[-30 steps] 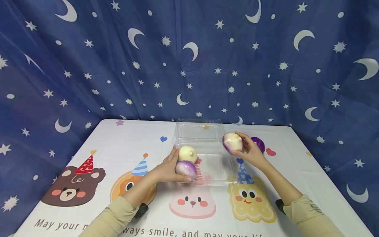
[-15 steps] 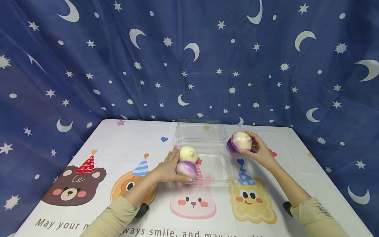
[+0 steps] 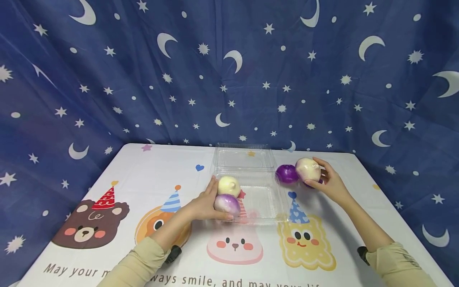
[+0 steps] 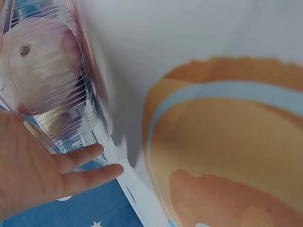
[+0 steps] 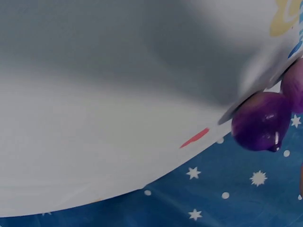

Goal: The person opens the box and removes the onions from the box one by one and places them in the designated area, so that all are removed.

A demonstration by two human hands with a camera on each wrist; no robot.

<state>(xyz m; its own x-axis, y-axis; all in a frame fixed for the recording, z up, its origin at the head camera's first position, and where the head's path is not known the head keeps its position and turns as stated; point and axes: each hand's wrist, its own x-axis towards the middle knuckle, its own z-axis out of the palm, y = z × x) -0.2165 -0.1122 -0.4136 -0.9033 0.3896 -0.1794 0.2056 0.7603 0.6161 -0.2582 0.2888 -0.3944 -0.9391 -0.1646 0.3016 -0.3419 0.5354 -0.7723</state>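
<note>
My left hand (image 3: pixel 202 205) lies with extended fingers along the left side of a clear plastic clamshell box (image 3: pixel 263 201). Inside that side sit a cream onion (image 3: pixel 228 186) and, in front of it, a white-and-purple onion (image 3: pixel 227 205). The left wrist view shows the palm and two straight fingers (image 4: pixel 90 177) by the ribbed wall. To the right of the box, my right hand (image 3: pixel 333 183) grips another white-and-purple onion (image 3: pixel 307 169) between thumb and fingers. It overlaps a dark purple onion (image 5: pixel 261 120), mostly hidden in the head view. A second dark purple onion (image 3: pixel 286 174) is just left of it.
The box's lid (image 3: pixel 234 158) is folded back, away from me. A white printed tablecloth (image 3: pixel 172 159) covers the table, and a blue star-and-moon curtain (image 3: pixel 251 67) hangs right behind its far edge.
My right hand has carried the white-and-purple onion rightward from the box's right edge, past the left dark purple onion to the other one. My left hand has stayed at the box.
</note>
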